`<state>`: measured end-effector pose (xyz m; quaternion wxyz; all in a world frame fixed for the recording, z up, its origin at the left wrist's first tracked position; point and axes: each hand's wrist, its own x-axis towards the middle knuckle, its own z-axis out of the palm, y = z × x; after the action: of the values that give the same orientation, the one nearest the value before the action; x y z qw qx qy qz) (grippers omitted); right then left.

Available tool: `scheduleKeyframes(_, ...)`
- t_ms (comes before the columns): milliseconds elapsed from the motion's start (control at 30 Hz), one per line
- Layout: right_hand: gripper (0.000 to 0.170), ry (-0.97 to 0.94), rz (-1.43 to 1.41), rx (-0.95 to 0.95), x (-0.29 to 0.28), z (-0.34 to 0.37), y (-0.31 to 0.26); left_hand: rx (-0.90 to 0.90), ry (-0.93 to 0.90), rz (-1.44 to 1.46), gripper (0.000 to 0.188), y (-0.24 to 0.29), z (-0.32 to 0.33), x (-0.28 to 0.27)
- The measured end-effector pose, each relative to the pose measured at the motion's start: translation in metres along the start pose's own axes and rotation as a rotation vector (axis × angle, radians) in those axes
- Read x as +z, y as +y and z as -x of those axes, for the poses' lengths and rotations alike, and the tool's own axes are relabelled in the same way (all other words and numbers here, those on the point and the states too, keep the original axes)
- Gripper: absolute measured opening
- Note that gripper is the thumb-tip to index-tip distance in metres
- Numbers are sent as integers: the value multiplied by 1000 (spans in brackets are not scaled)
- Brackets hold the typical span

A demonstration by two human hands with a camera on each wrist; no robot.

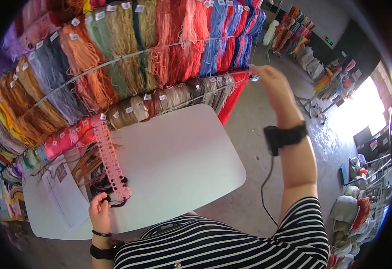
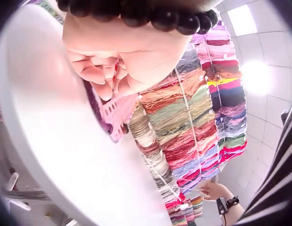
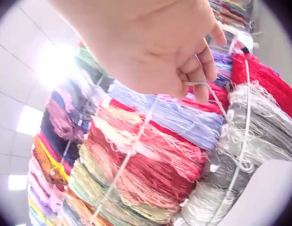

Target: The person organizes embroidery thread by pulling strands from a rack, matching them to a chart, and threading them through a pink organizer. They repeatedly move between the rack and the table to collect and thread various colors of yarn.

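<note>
My left hand (image 1: pixel 99 210) is at the table's near left side, fingers curled, pinching dark thread (image 1: pixel 119 204) beside the lower end of a pink strip with rows of holes (image 1: pixel 111 163). Dark strands hang at the strip's lower end. In the left wrist view the strip (image 2: pixel 118 110) shows just beyond the curled fingers (image 2: pixel 101 87). Out at the rack's right end, my raised right hand (image 1: pixel 274 83) pinches a light grey thread (image 3: pixel 214 96). This thread runs from the curled fingers down toward grey skeins (image 3: pixel 259 117).
A rack of labelled, many-coloured yarn skeins (image 1: pixel 178 27) rises behind the white table (image 1: pixel 178 152). Printed sheets (image 1: pixel 64 193) and loose brown threads (image 1: pixel 87 168) lie at the table's left. More racks (image 1: pixel 290 31) and bundles (image 1: pixel 355 208) stand on the right. A cable (image 1: pixel 264 193) hangs from the right wrist.
</note>
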<state>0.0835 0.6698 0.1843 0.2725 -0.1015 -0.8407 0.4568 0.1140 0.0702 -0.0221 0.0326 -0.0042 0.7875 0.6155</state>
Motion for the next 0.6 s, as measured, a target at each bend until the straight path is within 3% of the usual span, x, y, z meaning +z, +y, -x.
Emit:
scheduleKeyframes(133,27,215,-364,-293,-62,38,-106,-19,-102,61,23,-3,-19,-21)
scheduleKeyframes(200,29,2,-702,-348,-89,68,-164,-18,-121,62,21,-4,-26,-26)
scheduleKeyframes(233,27,67,-677,-375,-108,79,-187,-9,-144,93,21,-6,-28,-29)
scheduleKeyframes(300,26,-144,-871,-303,-157,104,-227,-30,-171,117,21,-2,-30,-35)
scheduleKeyframes(367,10,48,-915,-213,-184,133,-287,-19,-190,125,21,-5,-33,-42)
scheduleKeyframes(433,19,576,-647,-432,-158,168,-312,-31,-193,167,20,-11,-36,-46)
scheduleKeyframes(467,24,637,-582,-630,-102,184,-320,-44,-186,195,20,-10,-36,-47)
scheduleKeyframes(500,25,650,-561,-643,-84,189,-319,-10,-206,225,20,-17,-38,-49)
scheduleKeyframes(567,16,574,23,-465,-118,170,-258,-7,-227,240,20,-11,-40,-55)
scheduleKeyframes(600,17,461,68,-356,-77,165,-244,-44,-234,231,21,-2,-40,-56)
